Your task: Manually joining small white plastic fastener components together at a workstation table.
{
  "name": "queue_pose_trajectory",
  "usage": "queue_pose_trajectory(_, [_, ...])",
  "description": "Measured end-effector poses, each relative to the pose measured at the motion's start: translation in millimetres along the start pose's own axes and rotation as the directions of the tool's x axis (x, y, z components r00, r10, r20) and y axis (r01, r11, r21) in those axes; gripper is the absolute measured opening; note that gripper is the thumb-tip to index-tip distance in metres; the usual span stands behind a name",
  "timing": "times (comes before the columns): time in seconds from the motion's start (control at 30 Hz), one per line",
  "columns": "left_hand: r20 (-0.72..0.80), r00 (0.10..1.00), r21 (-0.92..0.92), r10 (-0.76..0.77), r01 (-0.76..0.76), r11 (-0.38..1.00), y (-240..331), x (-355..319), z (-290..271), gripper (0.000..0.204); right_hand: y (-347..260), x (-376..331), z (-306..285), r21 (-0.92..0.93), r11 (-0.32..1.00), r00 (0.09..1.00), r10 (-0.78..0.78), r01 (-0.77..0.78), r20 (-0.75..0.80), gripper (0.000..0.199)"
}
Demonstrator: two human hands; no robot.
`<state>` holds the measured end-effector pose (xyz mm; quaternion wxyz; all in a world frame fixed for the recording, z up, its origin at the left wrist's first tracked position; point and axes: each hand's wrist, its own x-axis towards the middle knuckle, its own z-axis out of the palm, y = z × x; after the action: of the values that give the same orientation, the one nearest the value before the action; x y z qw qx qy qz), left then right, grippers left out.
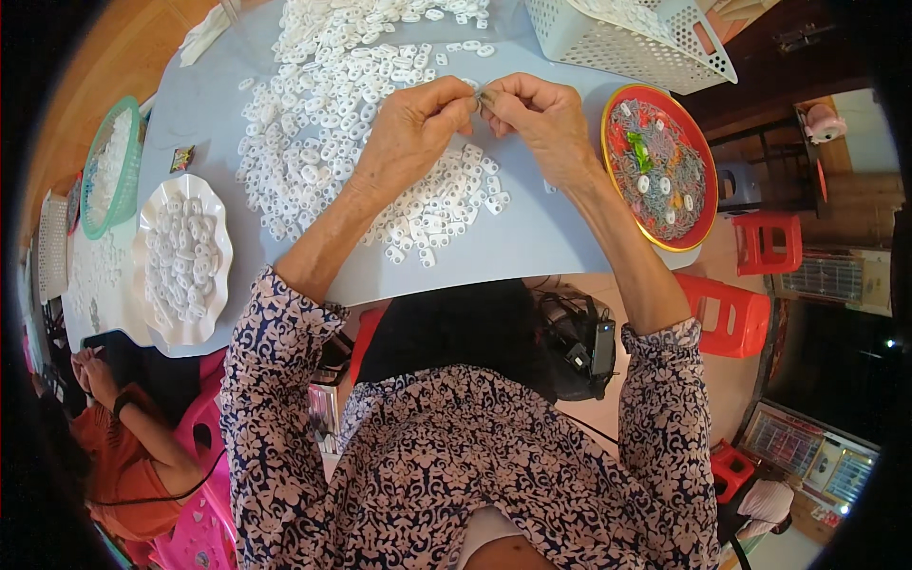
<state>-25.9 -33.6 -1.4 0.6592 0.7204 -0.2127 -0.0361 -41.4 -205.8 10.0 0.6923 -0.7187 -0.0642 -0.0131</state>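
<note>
My left hand (415,128) and my right hand (543,123) meet above the grey table (532,237), fingertips pinched almost together. A small greyish bit shows between the fingertips, too tiny to make out. Under and beside my left hand spreads a large heap of small white oval plastic pieces with dark holes (313,161). To the right of my right hand stands a round red tray with a yellow rim (608,157). It holds many thin grey pieces (679,217), a few white ovals and a green wrapper (638,150).
At the far right stands a pale perforated basket (617,47). A white scalloped dish (220,275) with white pieces sits left, near a green basket (135,180) and a small wrapper (182,159). Another person (142,446) sits at lower left. Red stools (727,318) stand on the right.
</note>
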Motion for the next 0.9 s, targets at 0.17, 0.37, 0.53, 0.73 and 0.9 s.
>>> queue_pose_trajectory(0.17, [0.196,0.979,-0.15,-0.058,0.088,0.985,-1,4,-6,0.027,0,-1,-2,-0.026,0.999,1.0,-0.023,0.023,-0.007,0.01])
queue_pose_trajectory(0.37, [0.195,0.977,-0.139,-0.087,0.115,0.984,1,3,-5,0.029,-2,-4,-4,-0.028,0.999,0.999,-0.034,0.033,-0.019,0.01])
queue_pose_trajectory(0.53, [0.196,0.979,-0.1,-0.053,0.074,0.992,-1,3,-5,0.026,-5,-4,-25,-0.383,0.923,0.998,-0.002,0.026,0.063,0.011])
queue_pose_trajectory(0.73, [0.164,0.986,0.019,-0.002,-0.001,1.0,0,0,2,0.023,-6,-9,-15,-0.277,0.955,0.994,-0.108,0.109,0.019,0.013])
queue_pose_trajectory(0.9, [0.103,0.993,0.07,0.063,-0.07,0.995,-3,-1,2,0.021,-10,-9,-6,-0.226,0.971,0.997,-0.08,0.078,0.002,0.013])
